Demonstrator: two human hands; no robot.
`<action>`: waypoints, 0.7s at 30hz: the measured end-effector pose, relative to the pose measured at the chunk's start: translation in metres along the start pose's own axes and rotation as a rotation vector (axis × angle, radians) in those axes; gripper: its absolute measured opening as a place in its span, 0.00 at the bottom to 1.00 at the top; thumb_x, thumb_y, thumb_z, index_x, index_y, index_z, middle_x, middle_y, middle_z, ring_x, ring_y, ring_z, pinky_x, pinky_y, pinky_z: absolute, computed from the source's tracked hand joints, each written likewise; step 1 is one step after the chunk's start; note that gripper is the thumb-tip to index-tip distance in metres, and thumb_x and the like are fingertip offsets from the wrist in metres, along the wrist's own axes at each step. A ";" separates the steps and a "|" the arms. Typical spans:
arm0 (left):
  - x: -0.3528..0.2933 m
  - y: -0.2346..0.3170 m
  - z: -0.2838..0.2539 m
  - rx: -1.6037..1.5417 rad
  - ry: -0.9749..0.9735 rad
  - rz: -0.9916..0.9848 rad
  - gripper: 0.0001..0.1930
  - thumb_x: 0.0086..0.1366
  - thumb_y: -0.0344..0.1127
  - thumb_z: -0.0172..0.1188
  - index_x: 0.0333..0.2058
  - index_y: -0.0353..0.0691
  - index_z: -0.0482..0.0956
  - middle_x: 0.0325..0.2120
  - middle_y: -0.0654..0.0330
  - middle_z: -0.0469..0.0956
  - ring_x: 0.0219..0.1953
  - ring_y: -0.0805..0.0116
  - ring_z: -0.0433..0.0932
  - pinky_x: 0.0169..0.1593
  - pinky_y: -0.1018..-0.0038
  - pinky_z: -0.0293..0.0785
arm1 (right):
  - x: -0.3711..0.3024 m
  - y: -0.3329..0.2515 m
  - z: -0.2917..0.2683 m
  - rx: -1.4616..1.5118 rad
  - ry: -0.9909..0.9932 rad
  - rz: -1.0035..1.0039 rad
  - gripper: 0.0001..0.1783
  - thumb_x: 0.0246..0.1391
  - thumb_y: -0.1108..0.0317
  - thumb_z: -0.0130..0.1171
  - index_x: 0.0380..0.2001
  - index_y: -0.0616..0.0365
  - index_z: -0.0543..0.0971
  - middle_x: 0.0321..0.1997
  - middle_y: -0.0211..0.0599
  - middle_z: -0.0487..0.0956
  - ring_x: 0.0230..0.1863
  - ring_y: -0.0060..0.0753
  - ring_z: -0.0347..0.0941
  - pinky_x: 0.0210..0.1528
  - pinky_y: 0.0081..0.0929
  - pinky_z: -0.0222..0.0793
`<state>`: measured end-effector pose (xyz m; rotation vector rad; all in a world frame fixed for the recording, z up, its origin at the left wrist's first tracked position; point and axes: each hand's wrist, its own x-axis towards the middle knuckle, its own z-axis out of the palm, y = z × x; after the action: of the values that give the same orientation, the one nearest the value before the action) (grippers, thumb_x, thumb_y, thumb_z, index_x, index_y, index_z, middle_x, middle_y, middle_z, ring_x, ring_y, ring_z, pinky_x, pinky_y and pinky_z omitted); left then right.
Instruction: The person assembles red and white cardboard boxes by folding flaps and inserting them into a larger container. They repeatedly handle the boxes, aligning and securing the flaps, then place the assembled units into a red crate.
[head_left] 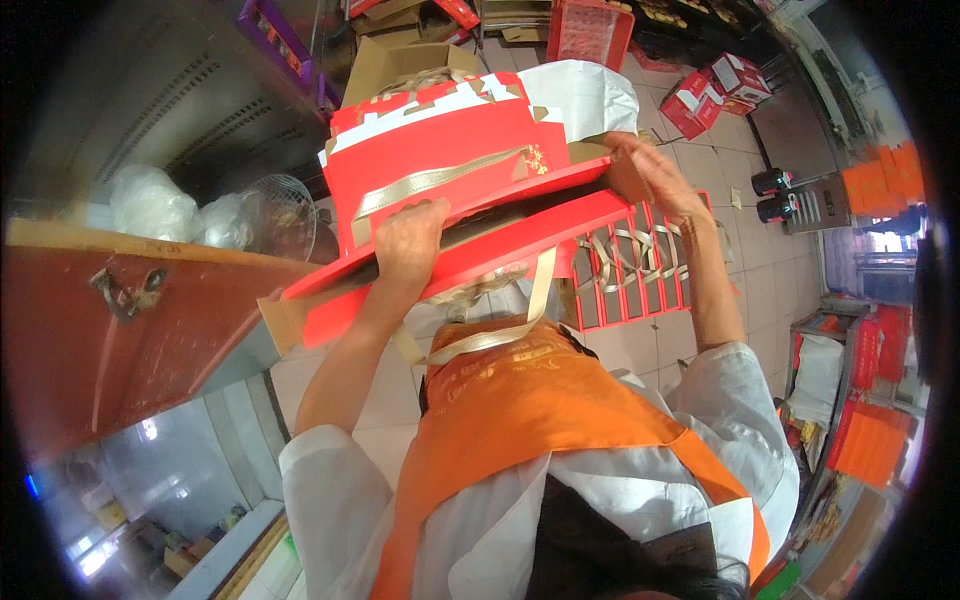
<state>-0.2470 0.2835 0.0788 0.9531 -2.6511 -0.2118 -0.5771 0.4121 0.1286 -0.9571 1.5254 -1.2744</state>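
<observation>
Orange apron (520,400), over a white top, nearest the camera, filling the lower middle; dark hair at the bottom edge.

Brown surface (110,320), large, left side, with a metal latch on its face. Clear plastic bags (150,205) and a wire basket (278,215) stand on its far edge.

Tiled floor (740,260), pale, right and far side.

Red gift bag (450,170), folded flat, held up in the centre above the apron. White and gold pattern along its far edge, gold ribbon handle (430,182) across its face, a second ribbon loop hanging down toward the apron. Red flat board (520,250) just beneath it, tilted, lower on the left.

White folded sheet (585,95), behind the bag's far right corner.

Stack of flat red bags (640,270) with gold handles, on the floor, right of centre.

Red boxes (715,90), far right on the floor. Red crate (590,30), far centre. Cardboard box (395,65), far, behind the bag.

Left hand (408,245): fingers curled over the near edge of the bag, gripping it.

Right hand (655,175): fingers loosely bent, resting on the bag's right end; whether it grips cannot be told.
</observation>
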 end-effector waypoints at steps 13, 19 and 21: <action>0.003 -0.007 -0.002 0.001 0.026 -0.020 0.04 0.57 0.35 0.54 0.28 0.45 0.69 0.20 0.58 0.73 0.23 0.54 0.75 0.24 0.61 0.70 | 0.036 0.019 0.015 -0.928 -0.183 -0.037 0.19 0.52 0.70 0.55 0.46 0.63 0.67 0.38 0.53 0.76 0.42 0.47 0.74 0.43 0.39 0.69; 0.009 -0.014 -0.007 0.084 -0.001 -0.021 0.02 0.54 0.30 0.53 0.27 0.45 0.69 0.20 0.61 0.73 0.24 0.60 0.77 0.23 0.66 0.71 | 0.041 0.018 0.034 -1.222 0.025 -0.024 0.21 0.50 0.70 0.53 0.49 0.61 0.66 0.36 0.58 0.76 0.40 0.56 0.74 0.40 0.45 0.70; 0.009 -0.017 -0.011 0.101 -0.006 -0.037 0.03 0.53 0.28 0.52 0.27 0.45 0.69 0.19 0.62 0.73 0.24 0.63 0.78 0.22 0.69 0.72 | 0.036 0.003 0.032 -0.809 -0.069 0.150 0.24 0.54 0.66 0.55 0.53 0.57 0.64 0.42 0.49 0.76 0.42 0.45 0.75 0.38 0.40 0.71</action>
<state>-0.2400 0.2647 0.0870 1.0344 -2.6732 -0.0896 -0.5572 0.3699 0.1181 -1.3254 2.0543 -0.4841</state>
